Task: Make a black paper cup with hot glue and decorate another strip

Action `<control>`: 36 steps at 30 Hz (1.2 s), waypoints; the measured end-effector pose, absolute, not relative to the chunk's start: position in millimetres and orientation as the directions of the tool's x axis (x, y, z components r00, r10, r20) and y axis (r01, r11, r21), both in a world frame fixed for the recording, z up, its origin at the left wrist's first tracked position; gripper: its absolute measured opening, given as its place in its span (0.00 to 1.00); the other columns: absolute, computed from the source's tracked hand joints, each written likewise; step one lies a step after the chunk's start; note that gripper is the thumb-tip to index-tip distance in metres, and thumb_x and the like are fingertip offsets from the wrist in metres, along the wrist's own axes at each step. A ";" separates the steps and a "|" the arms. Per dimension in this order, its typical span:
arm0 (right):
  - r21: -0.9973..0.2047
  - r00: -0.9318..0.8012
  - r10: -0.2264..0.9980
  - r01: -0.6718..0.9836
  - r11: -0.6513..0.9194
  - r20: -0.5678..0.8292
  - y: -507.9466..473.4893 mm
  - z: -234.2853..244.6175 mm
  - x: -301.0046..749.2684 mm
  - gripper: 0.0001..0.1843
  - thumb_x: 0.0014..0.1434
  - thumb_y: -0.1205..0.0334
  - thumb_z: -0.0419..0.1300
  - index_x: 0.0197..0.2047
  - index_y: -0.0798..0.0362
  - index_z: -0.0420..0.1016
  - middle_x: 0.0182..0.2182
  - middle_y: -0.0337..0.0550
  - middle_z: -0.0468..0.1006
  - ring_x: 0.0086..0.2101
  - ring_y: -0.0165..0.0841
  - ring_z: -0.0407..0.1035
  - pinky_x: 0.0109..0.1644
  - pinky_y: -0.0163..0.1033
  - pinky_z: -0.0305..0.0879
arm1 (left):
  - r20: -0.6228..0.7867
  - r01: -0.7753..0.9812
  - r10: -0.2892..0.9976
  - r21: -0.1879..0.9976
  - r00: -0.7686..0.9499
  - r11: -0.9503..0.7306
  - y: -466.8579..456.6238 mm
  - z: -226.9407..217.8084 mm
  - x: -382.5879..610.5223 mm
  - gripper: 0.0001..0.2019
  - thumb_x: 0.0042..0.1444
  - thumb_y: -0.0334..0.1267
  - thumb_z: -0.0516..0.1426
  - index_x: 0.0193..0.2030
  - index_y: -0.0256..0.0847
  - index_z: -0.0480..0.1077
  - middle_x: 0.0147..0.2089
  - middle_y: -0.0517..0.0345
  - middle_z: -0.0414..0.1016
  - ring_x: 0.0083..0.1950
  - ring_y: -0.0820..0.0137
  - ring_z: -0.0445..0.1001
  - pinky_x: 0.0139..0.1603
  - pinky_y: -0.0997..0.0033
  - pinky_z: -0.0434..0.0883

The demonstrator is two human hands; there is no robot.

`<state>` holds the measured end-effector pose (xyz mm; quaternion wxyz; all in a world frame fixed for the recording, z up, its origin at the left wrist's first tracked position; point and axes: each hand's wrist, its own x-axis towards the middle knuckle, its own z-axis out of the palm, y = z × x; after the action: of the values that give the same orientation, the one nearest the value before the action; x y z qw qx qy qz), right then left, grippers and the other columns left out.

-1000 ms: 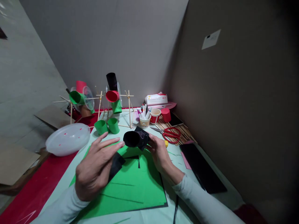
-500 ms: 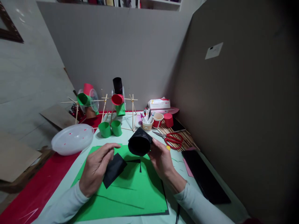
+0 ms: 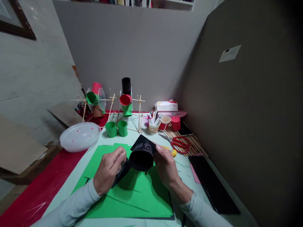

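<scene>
The right hand (image 3: pixel 167 166), loosely bent, holds the right edge of a black tube (image 3: pixel 141 160), some fingertips hidden; the left hand (image 3: pixel 109 171) is curled nearly into a fist, and whether it pinches anything I cannot tell. Between the hands, the tube tilts its round mouth nearward, pale lines on top, its inside too dark to read. The left hand partly covers a black piece (image 3: pixel 122 173)

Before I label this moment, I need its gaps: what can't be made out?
All in the head view:
Left hand: fingertips, hidden by its own curled fingers.
Black tube: its depths, lost in shadow.
Wall card: any print, too small.
Picture frame: cut off at upper left edge.
</scene>
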<state>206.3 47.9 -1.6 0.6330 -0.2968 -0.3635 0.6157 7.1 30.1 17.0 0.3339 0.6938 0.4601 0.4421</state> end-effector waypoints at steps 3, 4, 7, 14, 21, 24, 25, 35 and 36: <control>-0.839 0.003 0.994 -0.536 0.096 0.112 47.9 -3.6 206.5 0.13 0.55 0.52 0.66 0.40 0.48 0.86 0.39 0.42 0.85 0.43 0.43 0.75 0.51 0.46 0.68 | 0.334 0.330 0.926 0.866 0.178 -0.376 26.8 16.7 8.8 0.18 0.66 0.46 0.51 0.25 0.44 0.60 0.22 0.68 0.55 0.21 0.74 0.55 0.22 0.72 0.54; -0.843 0.008 0.993 -0.527 0.106 0.119 48.1 -4.2 206.7 0.13 0.56 0.52 0.65 0.40 0.48 0.86 0.40 0.42 0.85 0.43 0.42 0.75 0.51 0.46 0.68 | 0.337 0.324 0.925 0.868 0.173 -0.377 26.8 17.0 8.1 0.18 0.66 0.46 0.51 0.25 0.44 0.60 0.21 0.68 0.55 0.21 0.74 0.55 0.22 0.72 0.54; -0.855 0.013 0.990 -0.503 0.125 0.137 49.9 -5.8 207.7 0.13 0.57 0.51 0.65 0.39 0.50 0.86 0.39 0.42 0.85 0.42 0.41 0.74 0.50 0.45 0.68 | 0.326 0.286 0.934 0.890 0.147 -0.356 31.2 20.9 0.6 0.19 0.66 0.45 0.52 0.24 0.44 0.59 0.20 0.68 0.55 0.20 0.75 0.56 0.21 0.73 0.55; -0.860 0.036 0.990 -0.493 0.136 0.136 58.9 -11.1 212.7 0.14 0.58 0.50 0.65 0.40 0.51 0.84 0.39 0.42 0.84 0.41 0.39 0.74 0.47 0.42 0.69 | 0.334 0.122 0.941 0.933 0.056 -0.339 50.9 40.2 -29.4 0.13 0.66 0.42 0.53 0.29 0.43 0.64 0.22 0.69 0.61 0.24 0.73 0.69 0.28 0.72 0.68; -0.862 0.026 0.991 -0.491 0.126 0.131 66.7 -20.7 218.2 0.14 0.68 0.53 0.60 0.48 0.56 0.75 0.45 0.45 0.78 0.41 0.36 0.75 0.46 0.46 0.74 | 0.342 0.103 0.938 0.933 0.051 -0.346 40.5 46.9 -35.5 0.08 0.63 0.42 0.57 0.35 0.42 0.69 0.28 0.63 0.74 0.36 0.67 0.79 0.40 0.69 0.72; -0.861 0.035 0.992 -0.493 0.125 0.124 69.8 -26.1 220.0 0.16 0.67 0.55 0.60 0.52 0.56 0.73 0.48 0.46 0.77 0.43 0.37 0.75 0.46 0.47 0.74 | 0.339 0.119 0.938 0.931 0.064 -0.345 33.1 50.6 -36.9 0.08 0.63 0.43 0.58 0.36 0.42 0.69 0.29 0.62 0.76 0.37 0.66 0.80 0.42 0.68 0.72; -0.860 0.038 0.992 -0.494 0.125 0.122 70.6 -27.5 220.4 0.16 0.67 0.55 0.60 0.53 0.55 0.73 0.48 0.46 0.77 0.43 0.37 0.75 0.46 0.47 0.75 | 0.334 0.124 0.940 0.932 0.067 -0.340 31.3 51.9 -37.5 0.08 0.63 0.43 0.58 0.36 0.42 0.69 0.29 0.62 0.78 0.37 0.67 0.80 0.42 0.68 0.72; -0.849 0.028 0.990 -0.511 0.131 0.136 71.4 -27.1 221.1 0.14 0.67 0.53 0.60 0.46 0.56 0.76 0.44 0.45 0.79 0.41 0.35 0.75 0.46 0.46 0.73 | 0.220 0.104 0.971 0.968 0.097 -0.230 19.4 50.8 -42.9 0.06 0.56 0.39 0.61 0.35 0.39 0.72 0.32 0.53 0.84 0.37 0.62 0.83 0.44 0.64 0.76; -0.849 0.024 0.990 -0.513 0.130 0.138 71.3 -26.9 221.2 0.15 0.67 0.52 0.60 0.45 0.56 0.76 0.43 0.44 0.80 0.41 0.35 0.76 0.46 0.46 0.73 | 0.207 0.097 0.972 0.971 0.111 -0.218 19.0 49.4 -40.8 0.06 0.55 0.38 0.61 0.36 0.39 0.73 0.32 0.53 0.84 0.37 0.62 0.83 0.44 0.64 0.76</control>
<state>221.2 71.3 -26.9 0.6451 -0.3092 -0.3861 0.5824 -40.8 19.0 49.4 0.4402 0.6015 0.4441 0.4972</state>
